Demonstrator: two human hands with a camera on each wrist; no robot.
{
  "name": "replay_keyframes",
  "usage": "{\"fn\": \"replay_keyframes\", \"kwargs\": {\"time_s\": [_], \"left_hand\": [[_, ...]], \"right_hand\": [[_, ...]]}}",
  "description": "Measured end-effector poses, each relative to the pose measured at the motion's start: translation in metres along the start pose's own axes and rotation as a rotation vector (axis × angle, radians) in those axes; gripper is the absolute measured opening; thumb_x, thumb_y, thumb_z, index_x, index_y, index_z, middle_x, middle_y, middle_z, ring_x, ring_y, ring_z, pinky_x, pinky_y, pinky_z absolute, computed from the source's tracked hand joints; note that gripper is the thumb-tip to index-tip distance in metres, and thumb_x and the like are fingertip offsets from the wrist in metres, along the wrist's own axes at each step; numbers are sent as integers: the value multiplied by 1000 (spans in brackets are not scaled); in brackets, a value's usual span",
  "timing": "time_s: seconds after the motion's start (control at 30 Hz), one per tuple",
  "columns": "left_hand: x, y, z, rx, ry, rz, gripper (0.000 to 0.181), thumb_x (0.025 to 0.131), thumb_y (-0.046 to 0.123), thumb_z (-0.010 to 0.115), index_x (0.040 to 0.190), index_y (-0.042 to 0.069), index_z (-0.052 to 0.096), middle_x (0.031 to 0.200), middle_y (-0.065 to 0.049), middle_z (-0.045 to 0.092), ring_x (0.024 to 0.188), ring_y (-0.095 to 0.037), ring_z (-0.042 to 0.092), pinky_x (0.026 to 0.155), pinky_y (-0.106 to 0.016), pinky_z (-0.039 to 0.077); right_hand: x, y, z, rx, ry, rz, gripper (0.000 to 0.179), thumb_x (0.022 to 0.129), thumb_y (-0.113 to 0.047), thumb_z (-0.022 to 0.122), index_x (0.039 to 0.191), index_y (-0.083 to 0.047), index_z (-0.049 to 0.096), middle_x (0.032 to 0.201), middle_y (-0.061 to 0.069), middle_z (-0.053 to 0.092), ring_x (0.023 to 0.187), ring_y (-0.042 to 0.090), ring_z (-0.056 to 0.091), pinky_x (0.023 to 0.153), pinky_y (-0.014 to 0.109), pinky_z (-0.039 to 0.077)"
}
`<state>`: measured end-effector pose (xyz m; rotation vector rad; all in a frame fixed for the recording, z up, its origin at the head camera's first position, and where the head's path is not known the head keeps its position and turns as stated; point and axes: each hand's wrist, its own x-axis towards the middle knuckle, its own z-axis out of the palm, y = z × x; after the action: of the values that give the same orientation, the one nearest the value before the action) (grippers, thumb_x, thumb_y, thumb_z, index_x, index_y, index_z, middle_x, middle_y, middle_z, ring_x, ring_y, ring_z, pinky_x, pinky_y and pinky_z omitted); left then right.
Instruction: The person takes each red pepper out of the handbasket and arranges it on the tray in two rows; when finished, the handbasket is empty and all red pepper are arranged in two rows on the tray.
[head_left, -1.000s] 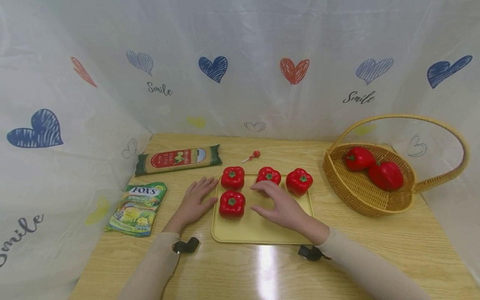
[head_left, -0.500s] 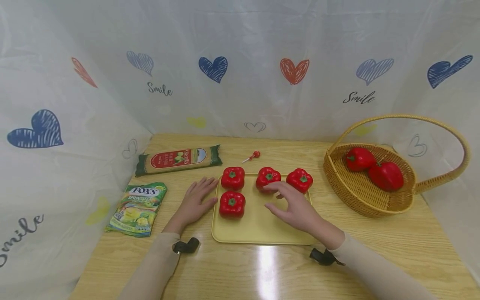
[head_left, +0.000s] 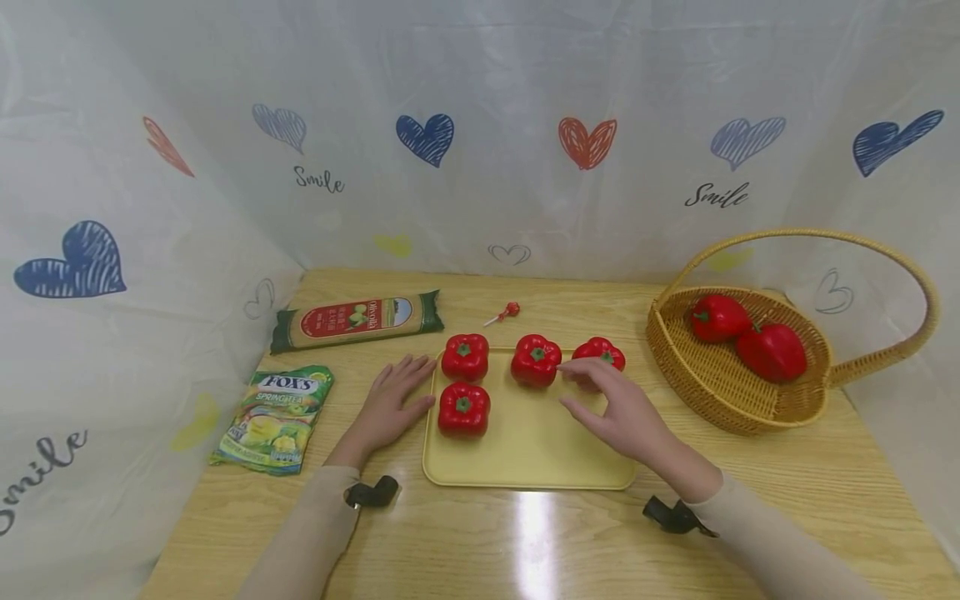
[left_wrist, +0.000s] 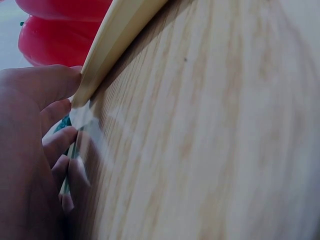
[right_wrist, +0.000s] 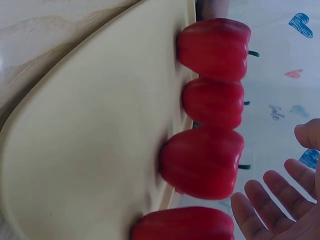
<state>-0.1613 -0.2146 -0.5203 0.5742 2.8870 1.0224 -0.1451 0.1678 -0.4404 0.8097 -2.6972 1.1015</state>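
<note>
Four peppers (head_left: 463, 412) stood on the tray (head_left: 525, 458). Right hand (head_left: 624, 414) hovered near the rightmost, thumb and fingertips apart. Left hand (head_left: 386, 408) lay at the tray's left edge, fingers slightly spread.

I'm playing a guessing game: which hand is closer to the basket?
Right: the right hand is over the right side of the tray, left of the basket. The left hand is farther off, by the tray's left edge.

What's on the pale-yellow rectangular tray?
Four glossy red bell peppers. The person's bare right hand partly covers the rightmost one; the tray beneath the peppers can't be seen.
</note>
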Motion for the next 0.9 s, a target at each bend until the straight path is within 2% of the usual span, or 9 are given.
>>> {"fn": "replay_keyframes", "kwargs": {"time_s": [0.3, 0.5, 0.9], "left_hand": [[0, 0, 0, 2, -3, -6, 61, 102, 39, 60, 156, 16, 43, 163, -9, 35, 155, -32, 18, 126, -51, 1], [-1, 1, 0, 0, -6, -8, 61, 102, 38, 60, 156, 15, 43, 163, -9, 35, 155, -32, 18, 126, -51, 0], [0, 1, 0, 7, -5, -6, 61, 102, 38, 59, 156, 15, 43, 163, -10, 35, 155, -32, 18, 126, -51, 0]], "right_hand": [[-8, 14, -17, -19, 66, -10, 41, 90, -9, 78, 128, -8, 64, 117, 5, 68, 94, 19, 67, 79, 43, 60], [-14, 24, -30, -82, 128, -22, 41, 88, -6, 78, 127, -7, 65, 118, 6, 69, 99, 21, 67, 78, 44, 61], [-24, 39, -54, -115, 144, 85, 37, 94, -11, 73, 129, -4, 63, 121, 12, 67, 103, 29, 66, 82, 40, 58]]}}
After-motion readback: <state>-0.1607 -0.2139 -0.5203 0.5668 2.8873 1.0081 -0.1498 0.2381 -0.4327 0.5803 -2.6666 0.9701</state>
